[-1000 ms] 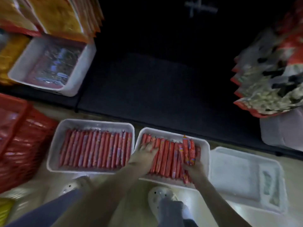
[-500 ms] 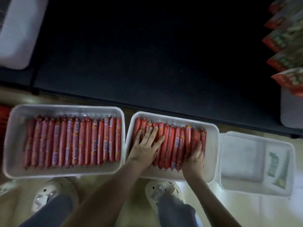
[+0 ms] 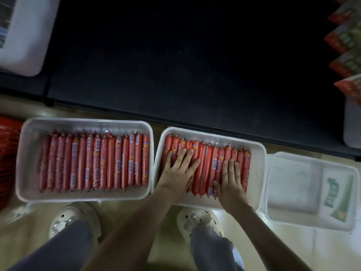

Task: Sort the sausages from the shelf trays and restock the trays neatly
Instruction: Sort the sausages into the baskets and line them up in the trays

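Observation:
Two white trays lie side by side on the floor in front of me. The left tray (image 3: 27, 153) holds a tidy row of several red sausages (image 3: 93, 163). The middle tray (image 3: 259, 153) holds another row of red sausages (image 3: 207, 163). My left hand (image 3: 178, 171) lies flat on the left part of that row with fingers spread. On the right part of the row, my right hand (image 3: 230, 178) presses flat with straight fingers. Neither hand grips anything.
A third white tray (image 3: 277, 192) at the right holds only green sachets (image 3: 340, 196). A dark empty shelf (image 3: 185, 65) runs behind the trays. A red basket (image 3: 7, 163) is at the left edge, snack packets (image 3: 347, 45) at the upper right, another white tray (image 3: 29, 45) upper left.
A second ago my right hand held a few sausages upright over the row; they now lie flat in the row. Both hands have flattened on the sausages, and the view has tilted down.

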Available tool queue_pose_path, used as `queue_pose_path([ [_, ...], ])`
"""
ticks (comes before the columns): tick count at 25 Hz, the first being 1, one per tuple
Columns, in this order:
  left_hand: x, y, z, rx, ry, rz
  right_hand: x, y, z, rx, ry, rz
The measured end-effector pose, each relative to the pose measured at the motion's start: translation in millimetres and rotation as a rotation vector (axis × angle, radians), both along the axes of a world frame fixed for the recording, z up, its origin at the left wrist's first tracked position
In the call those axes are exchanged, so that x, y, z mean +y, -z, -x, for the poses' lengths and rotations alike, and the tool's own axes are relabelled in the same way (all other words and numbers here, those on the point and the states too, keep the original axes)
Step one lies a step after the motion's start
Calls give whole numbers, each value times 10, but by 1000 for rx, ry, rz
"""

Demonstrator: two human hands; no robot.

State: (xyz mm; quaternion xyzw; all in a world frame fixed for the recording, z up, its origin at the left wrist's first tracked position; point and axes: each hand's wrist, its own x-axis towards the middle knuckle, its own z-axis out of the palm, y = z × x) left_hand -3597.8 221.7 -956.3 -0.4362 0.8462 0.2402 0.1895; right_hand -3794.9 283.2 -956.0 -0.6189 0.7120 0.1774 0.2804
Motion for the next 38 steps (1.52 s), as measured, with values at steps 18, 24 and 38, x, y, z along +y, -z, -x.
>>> queue_pose_path([
  [18,-206,-3649,-1321,147,-533,552,-827,-3775,-1776,-399,-299,714],
  [24,471,-4396,-2835,247,-756,739,-678,-4605,-3365,-509,-521,749],
  [38,1412,-2292,-6327,-27,-1305,687,-1134,-2384,-6904,-649,-845,298],
])
